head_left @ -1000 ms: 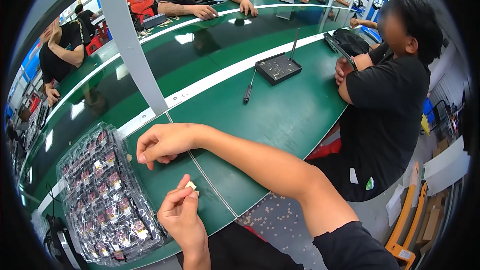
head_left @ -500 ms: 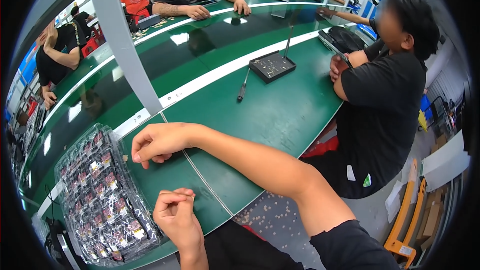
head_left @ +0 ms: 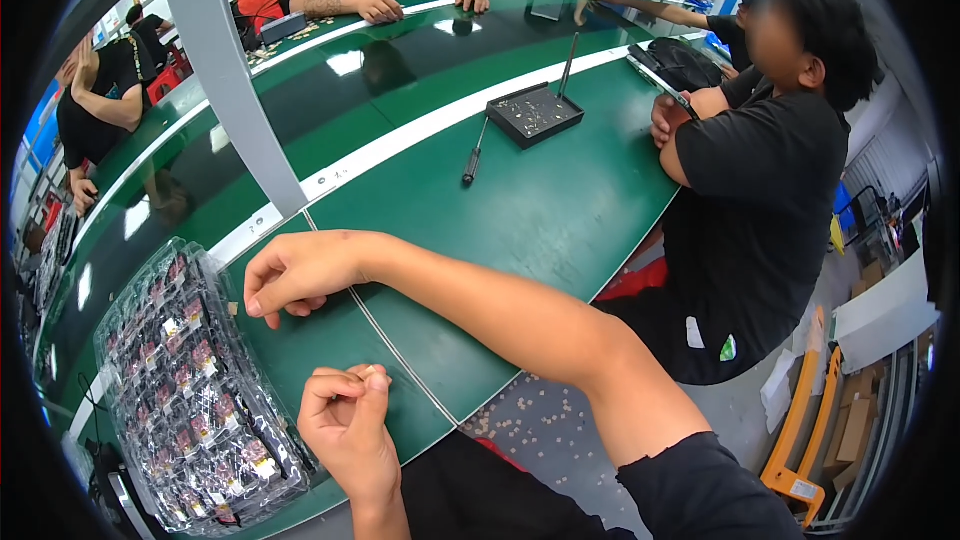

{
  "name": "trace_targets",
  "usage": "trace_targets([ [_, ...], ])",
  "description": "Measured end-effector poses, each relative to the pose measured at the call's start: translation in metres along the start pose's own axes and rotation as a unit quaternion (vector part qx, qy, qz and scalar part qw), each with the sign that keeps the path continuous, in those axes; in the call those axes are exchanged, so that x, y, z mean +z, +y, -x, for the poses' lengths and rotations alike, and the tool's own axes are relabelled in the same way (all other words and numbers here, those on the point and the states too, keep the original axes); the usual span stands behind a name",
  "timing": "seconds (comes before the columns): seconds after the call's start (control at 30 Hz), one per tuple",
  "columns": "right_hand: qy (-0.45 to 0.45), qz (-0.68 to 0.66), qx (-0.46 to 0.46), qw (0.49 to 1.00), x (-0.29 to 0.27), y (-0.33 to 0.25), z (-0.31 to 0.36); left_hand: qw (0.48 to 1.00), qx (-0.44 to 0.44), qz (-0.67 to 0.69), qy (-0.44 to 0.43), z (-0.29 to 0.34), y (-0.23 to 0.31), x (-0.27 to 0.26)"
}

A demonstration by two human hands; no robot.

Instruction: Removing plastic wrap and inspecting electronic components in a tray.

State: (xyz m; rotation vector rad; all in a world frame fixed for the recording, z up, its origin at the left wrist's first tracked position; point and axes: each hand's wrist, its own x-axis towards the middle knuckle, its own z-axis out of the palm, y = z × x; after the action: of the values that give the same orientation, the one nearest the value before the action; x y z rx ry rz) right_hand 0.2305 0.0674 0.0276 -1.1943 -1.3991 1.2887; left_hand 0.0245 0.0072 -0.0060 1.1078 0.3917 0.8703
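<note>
Both hands, left (head_left: 345, 430) and right (head_left: 295, 275), rest curled on the green table (head_left: 540, 210) beside a clear parts tray (head_left: 190, 390).

Right arm stretched diagonally across the frame from lower right toward centre left, bare forearm, dark sleeve at the shoulder. Right hand (head_left: 295, 275) at centre left, loosely curled, knuckles up, fingertips pointing down and left. Left hand (head_left: 348, 425) low in the frame, just below the right one, fingers bunched in against the thumb in a pinch, wrist running off the bottom edge.
</note>
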Motion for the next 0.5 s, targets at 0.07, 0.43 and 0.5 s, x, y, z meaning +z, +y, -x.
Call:
trace_targets([
  [0.07,0.004,0.006,0.0,1.0,0.001,-0.001,0.001,1.0,0.003,-0.021,-0.012,0.001,-0.002,-0.001],
  [0.43,0.001,0.005,-0.001,1.0,0.001,0.0,0.001,0.999,0.001,-0.036,-0.029,0.002,-0.001,-0.002],
  [0.5,-0.003,0.005,-0.003,1.0,-0.001,0.002,0.001,0.995,-0.008,0.004,-0.098,0.006,-0.004,-0.004],
])
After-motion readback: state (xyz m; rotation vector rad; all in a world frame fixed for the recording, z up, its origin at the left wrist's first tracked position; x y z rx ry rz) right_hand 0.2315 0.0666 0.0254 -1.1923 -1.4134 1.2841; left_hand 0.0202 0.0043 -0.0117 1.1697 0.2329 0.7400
